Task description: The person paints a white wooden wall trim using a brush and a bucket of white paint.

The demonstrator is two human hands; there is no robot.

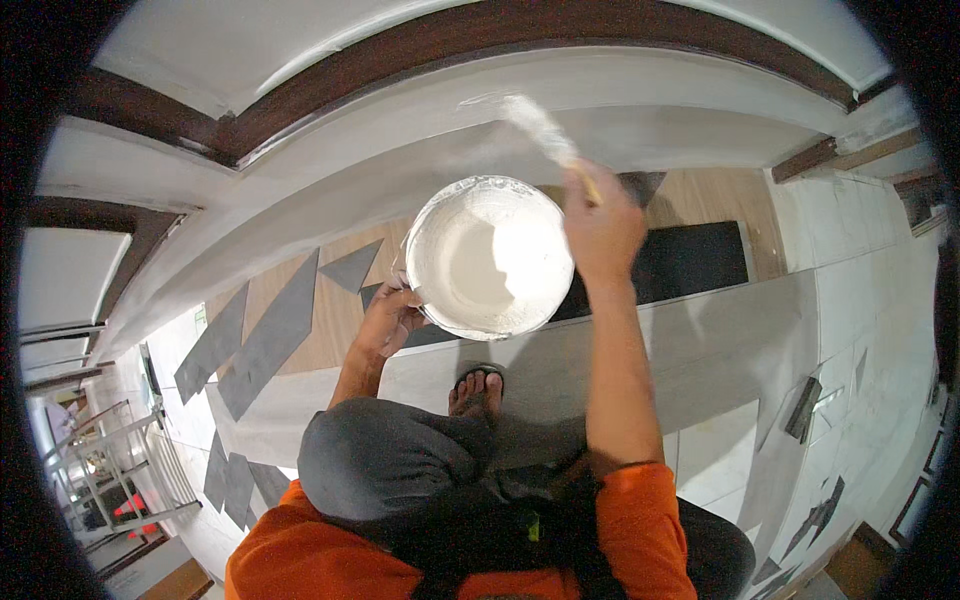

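A round white bucket (432, 236) stands or hangs before me, its inner wall smeared white, with white paint or paste inside. My left hand (388, 322) grips its near-left rim, the thumb over the edge and the fingers outside. My right hand (607, 228) is closed around the yellowish handle of a paintbrush (540, 130), slightly smeared by motion. The brush's white-coated head lies against or just short of the pale low wall (420, 140), beyond the bucket. A wet white streak shows on the wall beside the brush tip. Whether bristles and wall touch, I cannot tell.
Dark grey cut pieces (270, 335) lie on the wood-look floor at left. A black mat or panel (695, 262) lies to the right. Brown framing (480, 28) runs above the wall. My sandalled foot (478, 390) is below the bucket. A metal rack (125, 465) stands far left.
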